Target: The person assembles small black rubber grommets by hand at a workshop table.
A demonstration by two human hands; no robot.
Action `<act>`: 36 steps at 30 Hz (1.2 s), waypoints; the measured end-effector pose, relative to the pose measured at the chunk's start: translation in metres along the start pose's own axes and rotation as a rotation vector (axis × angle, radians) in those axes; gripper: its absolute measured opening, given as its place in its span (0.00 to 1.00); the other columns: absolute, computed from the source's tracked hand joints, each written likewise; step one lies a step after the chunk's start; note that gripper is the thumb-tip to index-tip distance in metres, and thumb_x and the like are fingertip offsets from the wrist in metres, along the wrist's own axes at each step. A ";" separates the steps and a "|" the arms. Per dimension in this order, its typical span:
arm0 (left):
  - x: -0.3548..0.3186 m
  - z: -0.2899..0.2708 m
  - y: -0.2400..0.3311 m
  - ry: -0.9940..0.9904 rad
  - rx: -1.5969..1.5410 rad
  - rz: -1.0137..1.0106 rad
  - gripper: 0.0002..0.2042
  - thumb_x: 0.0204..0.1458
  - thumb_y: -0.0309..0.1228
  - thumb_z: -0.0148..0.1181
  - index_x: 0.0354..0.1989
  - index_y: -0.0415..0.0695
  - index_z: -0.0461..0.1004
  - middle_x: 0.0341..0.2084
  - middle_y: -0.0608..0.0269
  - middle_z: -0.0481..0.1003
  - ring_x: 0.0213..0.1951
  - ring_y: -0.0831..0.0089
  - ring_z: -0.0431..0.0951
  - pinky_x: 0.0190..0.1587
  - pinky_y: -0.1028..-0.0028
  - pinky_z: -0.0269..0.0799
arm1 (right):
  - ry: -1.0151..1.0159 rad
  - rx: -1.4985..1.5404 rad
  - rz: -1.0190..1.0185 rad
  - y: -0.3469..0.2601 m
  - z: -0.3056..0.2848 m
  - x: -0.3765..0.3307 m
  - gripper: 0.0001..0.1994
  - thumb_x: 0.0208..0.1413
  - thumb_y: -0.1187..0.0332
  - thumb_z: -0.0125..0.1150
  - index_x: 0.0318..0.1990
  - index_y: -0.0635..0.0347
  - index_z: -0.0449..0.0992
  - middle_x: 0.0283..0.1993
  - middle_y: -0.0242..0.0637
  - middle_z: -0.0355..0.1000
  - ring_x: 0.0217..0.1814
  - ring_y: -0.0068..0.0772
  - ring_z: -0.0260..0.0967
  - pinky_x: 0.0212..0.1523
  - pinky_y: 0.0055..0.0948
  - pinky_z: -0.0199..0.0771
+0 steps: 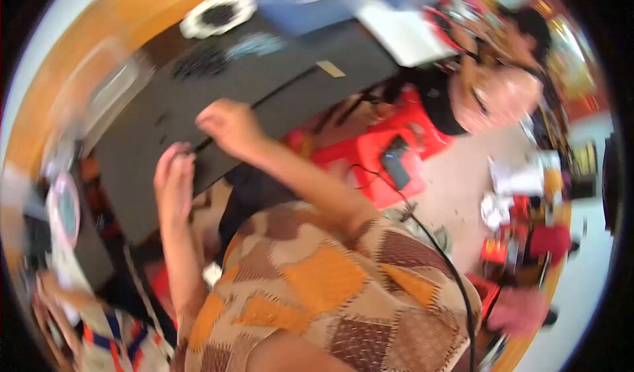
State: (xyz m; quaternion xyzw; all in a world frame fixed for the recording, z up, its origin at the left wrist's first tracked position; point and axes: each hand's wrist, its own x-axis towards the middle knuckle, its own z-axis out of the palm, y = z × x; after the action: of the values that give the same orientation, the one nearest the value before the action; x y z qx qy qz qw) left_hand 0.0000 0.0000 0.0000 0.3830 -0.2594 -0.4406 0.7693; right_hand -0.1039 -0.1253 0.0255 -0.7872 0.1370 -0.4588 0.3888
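A thin black strip (284, 86) with a beige tag (331, 69) at its far end runs across the dark tabletop toward me. Its near end reaches the fingers of my left hand (175, 177), which are closed around it. My right hand (232, 129) is over the middle of the strip, fingers pinched together. Blur hides whatever its fingertips hold. Beyond the hands, a pile of small black pieces (199, 63) lies beside a clump of clear, pale-blue pieces (257, 45).
A white scalloped dish (192, 25) of dark bits and a blue bin (284, 12) stand at the far side. Red stools (370, 150) are to the right, one bearing a dark device (396, 167) with a black cable (439, 246). Other people sit at far right and lower left.
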 end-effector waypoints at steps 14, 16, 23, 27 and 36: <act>-0.048 -0.016 0.037 0.082 -0.194 -0.027 0.14 0.55 0.19 0.60 0.51 0.42 0.74 0.46 0.59 0.76 0.48 0.69 0.78 0.52 0.73 0.75 | -0.302 0.545 0.392 -0.045 0.009 -0.010 0.04 0.55 0.82 0.61 0.37 0.67 0.77 0.38 0.33 0.76 0.40 0.21 0.75 0.41 0.20 0.75; -0.049 -0.017 0.037 0.092 -0.207 -0.023 0.14 0.55 0.19 0.60 0.50 0.43 0.74 0.46 0.59 0.77 0.48 0.69 0.78 0.52 0.73 0.75 | -0.287 0.548 0.388 -0.048 0.007 -0.010 0.04 0.56 0.81 0.61 0.38 0.67 0.77 0.38 0.33 0.77 0.39 0.21 0.75 0.41 0.19 0.74; -0.053 -0.022 0.035 0.028 -0.313 -0.044 0.14 0.57 0.22 0.59 0.52 0.43 0.73 0.47 0.56 0.77 0.49 0.67 0.79 0.53 0.73 0.77 | -0.332 0.392 0.248 -0.054 0.006 -0.010 0.06 0.56 0.84 0.59 0.40 0.69 0.76 0.41 0.39 0.76 0.42 0.25 0.75 0.46 0.23 0.76; -0.057 -0.019 0.037 0.026 -0.391 -0.072 0.13 0.58 0.24 0.59 0.52 0.43 0.74 0.47 0.55 0.77 0.49 0.66 0.78 0.52 0.74 0.77 | -0.337 0.321 0.176 -0.054 0.003 -0.008 0.06 0.55 0.85 0.59 0.40 0.70 0.76 0.42 0.40 0.75 0.42 0.26 0.75 0.45 0.23 0.76; -0.058 -0.017 0.039 0.028 -0.271 -0.005 0.11 0.59 0.22 0.56 0.50 0.42 0.74 0.48 0.57 0.76 0.48 0.71 0.78 0.51 0.76 0.77 | -0.285 0.200 0.034 -0.075 0.005 -0.001 0.05 0.50 0.82 0.64 0.34 0.64 0.78 0.32 0.37 0.76 0.33 0.26 0.75 0.35 0.22 0.74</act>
State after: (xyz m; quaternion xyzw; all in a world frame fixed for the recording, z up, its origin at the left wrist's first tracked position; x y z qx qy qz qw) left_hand 0.0036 0.0696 0.0180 0.2825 -0.1858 -0.4679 0.8165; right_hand -0.1106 -0.0724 0.0788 -0.7994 0.0473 -0.3471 0.4881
